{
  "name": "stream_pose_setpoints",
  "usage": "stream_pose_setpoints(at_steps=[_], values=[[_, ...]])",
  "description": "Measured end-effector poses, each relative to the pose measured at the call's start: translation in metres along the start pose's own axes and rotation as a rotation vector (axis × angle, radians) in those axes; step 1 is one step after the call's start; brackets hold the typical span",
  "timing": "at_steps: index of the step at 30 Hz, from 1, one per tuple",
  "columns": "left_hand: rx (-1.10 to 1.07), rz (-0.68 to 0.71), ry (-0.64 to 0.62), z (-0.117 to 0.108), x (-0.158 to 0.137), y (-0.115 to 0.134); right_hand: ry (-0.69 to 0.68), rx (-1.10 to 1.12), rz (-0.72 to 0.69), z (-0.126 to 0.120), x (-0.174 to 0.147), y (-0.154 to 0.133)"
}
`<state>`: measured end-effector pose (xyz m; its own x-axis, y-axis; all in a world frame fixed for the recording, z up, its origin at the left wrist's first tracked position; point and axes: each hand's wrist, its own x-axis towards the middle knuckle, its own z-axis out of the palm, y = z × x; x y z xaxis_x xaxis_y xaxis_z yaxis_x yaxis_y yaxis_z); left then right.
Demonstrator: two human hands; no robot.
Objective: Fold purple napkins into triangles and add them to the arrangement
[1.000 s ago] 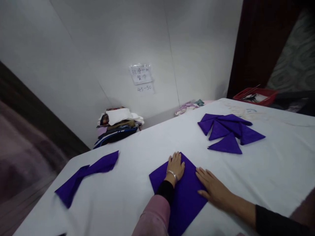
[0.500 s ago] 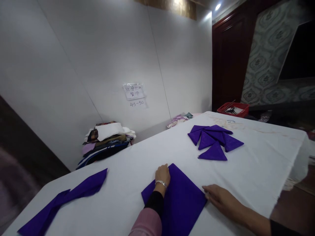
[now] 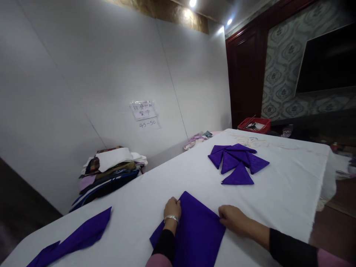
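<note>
A purple cloth napkin [image 3: 198, 230] lies partly folded on the white table in front of me, a corner pointing away and a smaller flap showing at its left. My left hand [image 3: 172, 210], with a silver bracelet at the wrist, is closed on its upper left edge. At the right corner, my right hand [image 3: 234, 220] has its fingers curled in a pinch on the cloth. Farther back sit several purple napkins folded into triangles [image 3: 237, 175], overlapping in a fan. Another loose purple napkin [image 3: 80, 233] lies crumpled lengthwise at the left.
White cloth covers the table [image 3: 133, 218]. Beyond its far left edge stands a pile of folded clothes [image 3: 111, 170], with more fabric [image 3: 196, 141] by the wall. A red basket [image 3: 254, 125] is behind the far end. A handwritten sign [image 3: 143, 111] hangs on the wall.
My right hand's fingers have gone from nearly straight to curled, closing on the napkin's right corner. My left hand keeps its hold. The view has shifted, moving the scene leftward and slightly down.
</note>
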<state>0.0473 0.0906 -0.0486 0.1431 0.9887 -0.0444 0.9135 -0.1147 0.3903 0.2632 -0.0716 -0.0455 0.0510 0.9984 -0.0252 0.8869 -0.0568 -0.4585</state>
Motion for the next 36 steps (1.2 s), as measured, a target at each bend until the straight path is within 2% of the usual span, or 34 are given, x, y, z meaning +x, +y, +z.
stream_pose_setpoints(at_steps=[7,10,13,18,22,25,30,33,36], values=[[-0.235,-0.219,0.008,-0.023,0.009,-0.045,0.012,0.002,-0.107,-0.012,0.082,-0.008],[-0.385,-0.283,-0.007,-0.026,-0.006,-0.071,0.06,0.046,-0.157,-0.006,0.105,-0.001],[-0.527,-0.305,-0.028,-0.022,-0.035,-0.089,0.081,0.074,-0.199,0.004,0.11,0.01],[-0.683,-0.299,-0.016,-0.013,-0.089,-0.098,0.186,0.122,-0.308,0.026,0.081,0.023],[-0.751,-0.292,0.016,-0.01,-0.118,-0.097,0.261,0.175,-0.581,0.042,0.036,0.024],[-0.786,-0.287,0.028,-0.007,-0.134,-0.096,0.152,0.191,-0.746,0.045,0.003,0.028],[-0.885,-0.263,0.043,-0.005,-0.155,-0.089,0.011,0.186,-0.827,0.041,-0.024,0.043],[-0.992,-0.338,0.024,-0.01,-0.162,-0.083,-0.034,0.176,-0.83,0.038,-0.026,0.045],[-1.192,-0.458,-0.019,-0.018,-0.165,-0.078,-0.084,0.16,-0.861,0.037,-0.025,0.041]])
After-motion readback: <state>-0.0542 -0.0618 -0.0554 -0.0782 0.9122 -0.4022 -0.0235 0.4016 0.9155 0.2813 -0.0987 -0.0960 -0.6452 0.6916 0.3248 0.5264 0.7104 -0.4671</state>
